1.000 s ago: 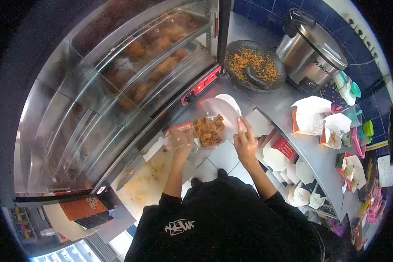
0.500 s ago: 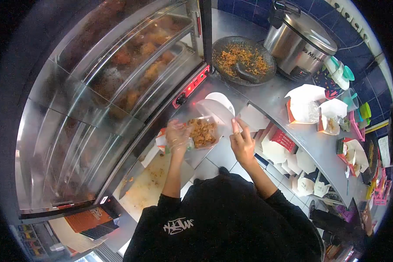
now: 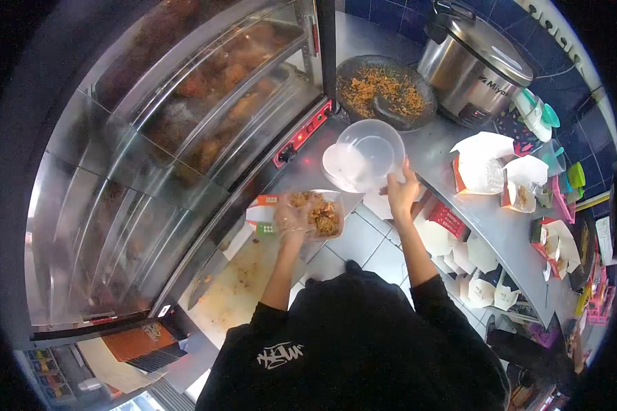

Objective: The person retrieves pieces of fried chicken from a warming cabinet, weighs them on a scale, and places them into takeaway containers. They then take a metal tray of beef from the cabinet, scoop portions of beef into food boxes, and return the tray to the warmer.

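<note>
My left hand [image 3: 291, 219], in a clear plastic glove, is closed at the left side of a clear-walled food container [image 3: 339, 220]. Brown, chunky food [image 3: 322, 214] fills the container; the glove blurs my fingertips. An orange, white and green carton [image 3: 261, 214] sits just left of that hand. Bare, my right hand [image 3: 402, 192] grips the near right rim of a translucent round plastic bowl [image 3: 385, 147], tilted above the counter's edge. A white round piece [image 3: 343, 166] shows at the bowl's left side; whether it is inside or behind I cannot tell.
A heated glass display [image 3: 185, 137] stands at left, above a stained cutting board [image 3: 236, 284]. Behind the bowl are a stone mortar [image 3: 418, 113] with orange-brown crumbs and a rice cooker [image 3: 469, 72]. Open food boxes [image 3: 483, 161] line the right counter [image 3: 473, 219].
My right hand has moved up and right, and the translucent bowl now shows its open round face. My left hand has shifted slightly right and down along the food container.
</note>
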A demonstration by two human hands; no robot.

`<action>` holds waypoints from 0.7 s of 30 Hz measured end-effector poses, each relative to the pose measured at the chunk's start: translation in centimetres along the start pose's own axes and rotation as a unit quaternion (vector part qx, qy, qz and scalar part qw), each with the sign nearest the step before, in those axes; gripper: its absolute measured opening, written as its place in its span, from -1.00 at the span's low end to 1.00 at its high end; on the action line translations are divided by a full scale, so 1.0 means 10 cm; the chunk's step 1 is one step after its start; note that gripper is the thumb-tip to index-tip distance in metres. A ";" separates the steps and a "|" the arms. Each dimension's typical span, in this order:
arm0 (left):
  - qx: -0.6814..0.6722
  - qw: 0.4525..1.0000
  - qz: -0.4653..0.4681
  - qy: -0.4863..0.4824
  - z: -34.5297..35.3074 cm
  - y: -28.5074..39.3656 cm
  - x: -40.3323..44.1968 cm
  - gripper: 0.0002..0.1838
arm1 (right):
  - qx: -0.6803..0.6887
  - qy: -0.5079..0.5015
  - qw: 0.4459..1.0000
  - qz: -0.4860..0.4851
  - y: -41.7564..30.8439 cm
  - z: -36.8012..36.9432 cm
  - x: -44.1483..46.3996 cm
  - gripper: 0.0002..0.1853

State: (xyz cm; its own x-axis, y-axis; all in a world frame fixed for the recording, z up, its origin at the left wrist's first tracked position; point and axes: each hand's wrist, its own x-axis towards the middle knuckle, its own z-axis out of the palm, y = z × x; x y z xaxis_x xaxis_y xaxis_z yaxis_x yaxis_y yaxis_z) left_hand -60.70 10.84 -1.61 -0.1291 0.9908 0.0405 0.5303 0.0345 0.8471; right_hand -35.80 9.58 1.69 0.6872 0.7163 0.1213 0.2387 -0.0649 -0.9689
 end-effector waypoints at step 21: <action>-0.246 0.945 0.215 -0.007 -0.32 0.14 0.14 -0.53 | -0.060 -0.042 0.995 -0.065 0.38 -0.08 -0.42 -0.51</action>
State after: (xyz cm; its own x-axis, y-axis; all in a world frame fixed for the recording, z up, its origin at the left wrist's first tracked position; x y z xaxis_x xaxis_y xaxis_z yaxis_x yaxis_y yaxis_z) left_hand -62.82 11.88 1.38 0.0225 0.9012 0.4328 0.0772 -0.4332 0.8980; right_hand -37.27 5.76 -2.38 0.5871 0.7788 0.2210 0.4062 -0.0472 -0.9126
